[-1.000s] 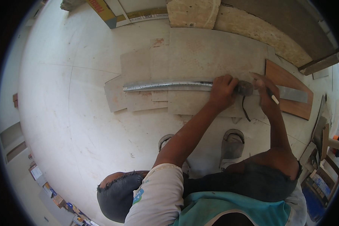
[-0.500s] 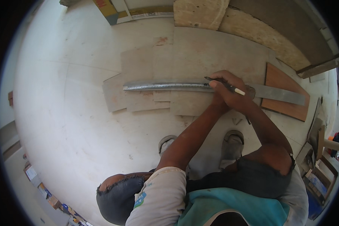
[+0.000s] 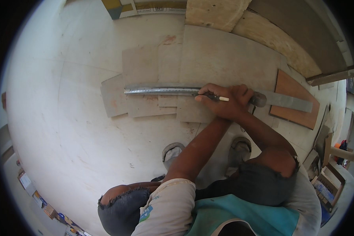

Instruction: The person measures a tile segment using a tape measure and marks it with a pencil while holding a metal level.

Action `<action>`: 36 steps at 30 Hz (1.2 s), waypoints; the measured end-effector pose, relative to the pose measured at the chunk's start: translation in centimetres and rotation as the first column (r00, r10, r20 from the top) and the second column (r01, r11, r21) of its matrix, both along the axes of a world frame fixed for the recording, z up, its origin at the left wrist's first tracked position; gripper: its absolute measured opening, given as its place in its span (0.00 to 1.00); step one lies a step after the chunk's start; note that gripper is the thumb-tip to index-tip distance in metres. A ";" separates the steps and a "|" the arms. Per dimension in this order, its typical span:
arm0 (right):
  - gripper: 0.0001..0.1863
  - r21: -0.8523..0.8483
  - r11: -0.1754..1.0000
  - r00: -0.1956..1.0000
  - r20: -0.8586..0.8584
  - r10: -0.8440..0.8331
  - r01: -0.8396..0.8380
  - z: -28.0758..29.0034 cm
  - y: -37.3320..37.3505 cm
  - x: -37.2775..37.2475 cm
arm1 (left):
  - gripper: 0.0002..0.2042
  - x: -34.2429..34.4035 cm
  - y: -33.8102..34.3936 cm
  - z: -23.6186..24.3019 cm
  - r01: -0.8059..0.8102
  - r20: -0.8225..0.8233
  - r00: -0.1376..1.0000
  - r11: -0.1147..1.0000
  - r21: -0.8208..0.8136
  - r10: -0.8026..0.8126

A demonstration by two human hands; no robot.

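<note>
My right hand is closed on a dark pencil with a pale end, its thumb and forefinger at the blade of a tape measure. Behind it, my left hand is partly hidden where the wrists cross. Its curled fingers are next to the round, brownish tape case, and their grip on it is not clearly seen. The silvery blade runs out to the left, along a flat grey metal strip that shows again on the right. Under them lie overlapping grey sheets.
The strip's right end rests on a reddish-brown board. Plywood pieces and a printed box stand at the far side. My shoes are on the pale floor. Frames and clutter lie at the right.
My right hand has slid left along the tape blade with the pencil, now held lower and flatter. More of my left hand's fingers and the tape case have come into sight.
</note>
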State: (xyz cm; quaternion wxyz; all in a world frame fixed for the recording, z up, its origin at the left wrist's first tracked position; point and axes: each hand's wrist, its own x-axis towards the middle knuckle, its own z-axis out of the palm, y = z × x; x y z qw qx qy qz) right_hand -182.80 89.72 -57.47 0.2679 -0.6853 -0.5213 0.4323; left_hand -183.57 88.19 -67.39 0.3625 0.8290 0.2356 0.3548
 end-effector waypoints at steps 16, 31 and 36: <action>0.16 0.058 0.997 0.997 -0.042 0.059 -0.056 -2.4 -0.2 -0.3 | 0.16 -0.1 -0.1 0.8 -0.050 0.021 0.999 0.999 -0.013 0.050; 0.15 0.138 0.989 0.983 0.163 -0.080 0.058 0.5 0.3 0.4 | 0.16 -0.4 0.0 1.5 -0.083 -0.056 0.995 0.992 0.094 0.088; 0.10 0.070 0.978 0.967 -0.184 -0.179 0.194 1.2 2.4 2.6 | 0.15 -0.9 -1.9 2.4 0.151 0.240 0.971 0.771 -0.618 0.002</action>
